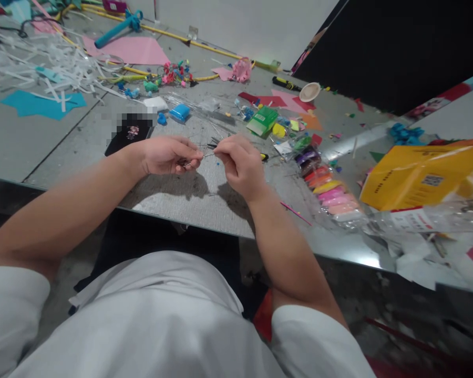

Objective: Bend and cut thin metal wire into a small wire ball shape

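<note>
My left hand (171,155) is closed above the table near its front edge, with thumb and fingertips pinching a thin wire-like piece (208,155). Facing it, my right hand (241,161) pinches the other end of that piece. The thin piece spans the small gap between my fingertips; its exact kind is too fine to make out. More fine strands seem to show under my left fingers. Just beyond the hands lie thin dark sticks or wires. A black phone-like object (131,134), partly pixelated, lies behind my left wrist.
Strips of coloured clay (331,191) in clear wrapping lie to the right, beside a yellow packet (421,176). Behind the hands are a green box (262,121), a blue packet (180,112) and a cutter (286,83). Shredded white paper (74,65) covers the back left.
</note>
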Demonstrator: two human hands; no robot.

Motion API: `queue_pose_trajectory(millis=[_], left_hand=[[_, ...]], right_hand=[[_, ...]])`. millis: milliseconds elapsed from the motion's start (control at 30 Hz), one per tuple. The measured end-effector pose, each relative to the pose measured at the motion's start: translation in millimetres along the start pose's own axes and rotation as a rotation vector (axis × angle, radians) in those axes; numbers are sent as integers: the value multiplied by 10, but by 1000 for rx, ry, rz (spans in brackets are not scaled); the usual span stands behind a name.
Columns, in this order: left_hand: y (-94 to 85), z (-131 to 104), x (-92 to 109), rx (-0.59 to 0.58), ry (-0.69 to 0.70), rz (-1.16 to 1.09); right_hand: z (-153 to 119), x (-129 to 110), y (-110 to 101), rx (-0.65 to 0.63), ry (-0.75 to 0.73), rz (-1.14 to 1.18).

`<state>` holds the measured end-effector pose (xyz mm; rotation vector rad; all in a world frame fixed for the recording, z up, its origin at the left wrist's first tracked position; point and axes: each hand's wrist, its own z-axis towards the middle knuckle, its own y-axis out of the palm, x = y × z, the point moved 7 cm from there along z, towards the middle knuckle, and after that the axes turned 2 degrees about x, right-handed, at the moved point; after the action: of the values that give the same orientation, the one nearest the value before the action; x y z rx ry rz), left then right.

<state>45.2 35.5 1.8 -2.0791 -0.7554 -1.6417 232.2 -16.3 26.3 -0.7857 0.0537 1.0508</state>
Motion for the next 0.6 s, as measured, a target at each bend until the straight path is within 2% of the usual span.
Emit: queue_pose_trajectory(millis=[167, 367, 600], left_hand=[[-57, 2, -87, 245, -64, -176], [-3, -1, -127, 252, -109, -124], [-152, -19, -51, 356, -28, -86]], right_hand=[[24, 143, 3, -129, 124, 81], [25, 112, 24, -301, 113, 16], [52, 101, -12, -284, 197, -20]])
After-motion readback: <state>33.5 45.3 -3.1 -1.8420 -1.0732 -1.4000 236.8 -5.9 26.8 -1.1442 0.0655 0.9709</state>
